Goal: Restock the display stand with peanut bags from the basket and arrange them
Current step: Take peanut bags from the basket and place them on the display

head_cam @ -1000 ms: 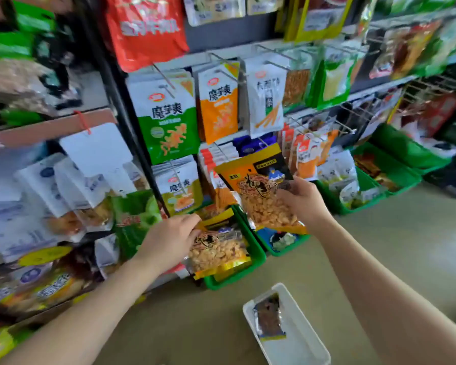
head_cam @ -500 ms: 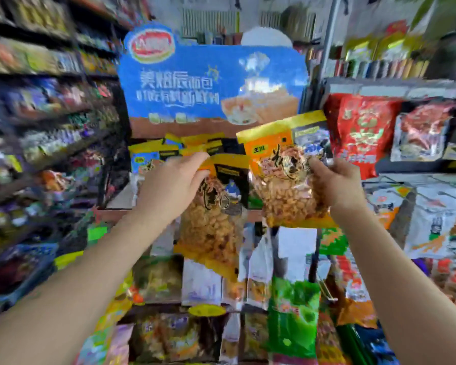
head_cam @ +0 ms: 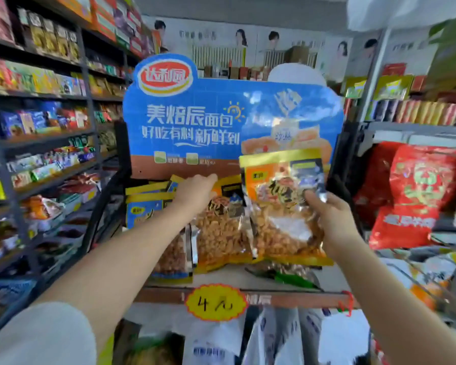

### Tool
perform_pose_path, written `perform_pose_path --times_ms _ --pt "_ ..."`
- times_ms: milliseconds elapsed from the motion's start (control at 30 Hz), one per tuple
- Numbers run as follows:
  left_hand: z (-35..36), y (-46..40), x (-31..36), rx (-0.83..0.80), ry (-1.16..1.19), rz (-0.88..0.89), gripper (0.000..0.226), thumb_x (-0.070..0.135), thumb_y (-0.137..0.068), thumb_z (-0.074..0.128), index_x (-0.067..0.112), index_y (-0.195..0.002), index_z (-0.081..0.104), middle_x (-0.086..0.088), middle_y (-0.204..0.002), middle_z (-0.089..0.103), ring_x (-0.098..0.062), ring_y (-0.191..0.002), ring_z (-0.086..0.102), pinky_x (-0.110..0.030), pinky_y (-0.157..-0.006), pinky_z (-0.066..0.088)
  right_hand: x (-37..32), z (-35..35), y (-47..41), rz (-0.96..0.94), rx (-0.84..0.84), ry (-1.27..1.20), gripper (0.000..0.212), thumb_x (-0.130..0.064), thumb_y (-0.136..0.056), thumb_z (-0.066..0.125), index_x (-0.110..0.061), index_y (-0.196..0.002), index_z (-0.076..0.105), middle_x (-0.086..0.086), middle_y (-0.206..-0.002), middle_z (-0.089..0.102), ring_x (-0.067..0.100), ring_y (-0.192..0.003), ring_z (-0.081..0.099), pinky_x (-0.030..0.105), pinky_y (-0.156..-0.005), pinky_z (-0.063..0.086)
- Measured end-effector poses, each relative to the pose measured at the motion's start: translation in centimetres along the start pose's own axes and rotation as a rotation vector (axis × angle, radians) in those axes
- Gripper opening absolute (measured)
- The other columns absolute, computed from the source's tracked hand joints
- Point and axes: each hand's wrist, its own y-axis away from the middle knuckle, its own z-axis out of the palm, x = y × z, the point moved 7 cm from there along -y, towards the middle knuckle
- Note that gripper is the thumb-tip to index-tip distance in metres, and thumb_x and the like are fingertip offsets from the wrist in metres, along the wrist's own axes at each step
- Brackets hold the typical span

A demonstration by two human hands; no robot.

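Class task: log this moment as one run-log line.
left hand: sets peanut bag on display stand shelf | right hand: holds second peanut bag upright | stage: restocking

Two peanut bags (head_cam: 221, 233) side by side, seemingly on display stand (head_cam: 234, 280).

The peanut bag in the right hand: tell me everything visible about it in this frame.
The glossy orange-and-gold peanut bag is a flat plastic pouch with a gold top band, an orange label panel, a dark blue corner patch and a clear window showing peanuts. It is held roughly upright, facing the camera, in front of the blue cardboard display stand. The right hand pinches its right edge, thumb on the front. Its left edge overlaps a similar bag that the left hand holds.
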Motion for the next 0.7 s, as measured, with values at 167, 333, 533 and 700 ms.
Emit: perform_pose_path --times_ms 167,333,533,700 --pt "2.9 -2.9 -3.9 -0.107 0.151 -0.002 0.046 0.026 -0.090 0.057 0.016 -0.131 0.040 -0.010 -0.123 0.058 -0.029 -0.106 0.058 -0.039 -0.074 0.049 6.1 6.5 -3.3 0.281 -0.093 0.081 0.061 -0.040 -0.083 0.063 -0.015 -0.135 0.042 0.012 -0.106 0.060 0.026 -0.078 0.056 0.034 -0.062 0.049" --pt "2.0 0.5 -7.1 -0.068 0.082 0.036 0.030 0.023 -0.095 0.045 0.017 -0.124 0.048 -0.002 -0.122 0.056 -0.022 -0.099 0.056 -0.038 -0.070 0.052 7.2 10.8 -3.1 0.113 0.007 0.510 0.047 -0.021 -0.094 0.052 -0.001 -0.135 0.040 0.017 -0.137 0.050 0.032 -0.114 0.054 0.036 -0.085 0.045" --pt "1.5 8.1 -3.4 0.051 0.117 0.375 0.027 0.029 -0.091 0.041 0.016 -0.101 0.061 0.002 -0.081 0.066 -0.017 -0.051 0.052 -0.016 -0.034 0.015 8.4 13.6 -0.6 -0.099 0.027 1.185 0.058 -0.012 -0.093 0.048 -0.007 -0.142 0.019 0.020 -0.144 0.031 0.040 -0.129 0.033 0.045 -0.099 0.036" --pt "2.8 11.7 -2.9 -0.005 0.209 0.511 0.036 0.034 -0.085 0.031 0.017 -0.081 0.062 0.003 -0.063 0.063 -0.016 -0.038 0.051 -0.018 -0.028 0.019 8.2 13.2 2.1 -0.223 0.027 1.272 0.044 -0.022 -0.091 0.052 -0.009 -0.132 0.039 0.013 -0.140 0.039 0.034 -0.129 0.031 0.041 -0.107 0.029"
